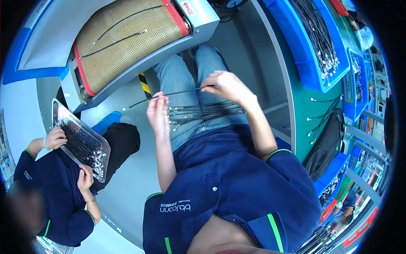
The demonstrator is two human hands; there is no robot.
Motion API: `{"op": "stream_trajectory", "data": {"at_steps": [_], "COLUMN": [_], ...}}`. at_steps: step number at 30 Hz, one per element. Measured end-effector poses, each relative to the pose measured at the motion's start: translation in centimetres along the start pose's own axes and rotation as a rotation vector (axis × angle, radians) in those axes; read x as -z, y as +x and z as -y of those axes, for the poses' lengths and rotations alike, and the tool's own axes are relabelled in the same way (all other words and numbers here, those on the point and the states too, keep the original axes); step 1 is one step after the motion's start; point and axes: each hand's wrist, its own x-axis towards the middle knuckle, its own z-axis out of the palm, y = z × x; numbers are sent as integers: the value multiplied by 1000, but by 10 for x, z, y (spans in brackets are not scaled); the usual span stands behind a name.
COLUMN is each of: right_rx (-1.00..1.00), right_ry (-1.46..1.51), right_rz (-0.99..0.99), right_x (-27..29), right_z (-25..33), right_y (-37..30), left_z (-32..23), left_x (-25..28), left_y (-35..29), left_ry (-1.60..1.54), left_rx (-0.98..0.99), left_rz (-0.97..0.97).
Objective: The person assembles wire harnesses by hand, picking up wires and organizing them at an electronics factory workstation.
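Observation:
A thin black cable (pixel 182 92) is stretched between my two hands above my lap. My left hand (pixel 158 113) is closed, pinching it partway along, and its end with a small white connector (pixel 124 109) sticks out to the left. Farther right, my right hand (pixel 226 86) grips the same cable between thumb and fingers, hiding that end. Below them, a bundle of similar black cables (pixel 207 111) lies across my thighs, its light connectors mostly toward the left.
Ahead on the left, a mesh conveyor belt (pixel 127 36) with red edges carries two cables. A co-worker at left holds a clear tray (pixel 105 158) of cables. On the right, a green table (pixel 302 101) bears a blue bin (pixel 311 70), loose cables (pixel 327 108) and a black mesh bag (pixel 325 148).

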Motion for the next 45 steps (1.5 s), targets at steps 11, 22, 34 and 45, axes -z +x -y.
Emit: {"op": "stream_trajectory", "data": {"at_steps": [11, 22, 34, 45], "right_rx": [14, 150, 138, 80], "right_ry": [113, 128, 153, 252], "right_rz": [-179, -316, -311, -165], "right_x": [6, -14, -19, -19], "right_z": [-20, -29, -33, -41], "right_y": [-15, -13, -17, -27], "left_z": [11, 13, 19, 30], "left_x": [17, 21, 23, 26], "left_y": [9, 9, 7, 4], "left_ry": [-108, -89, -77, -70], "left_rx": [-89, -113, -123, -129], "left_rz": [15, -43, -25, -4]}}
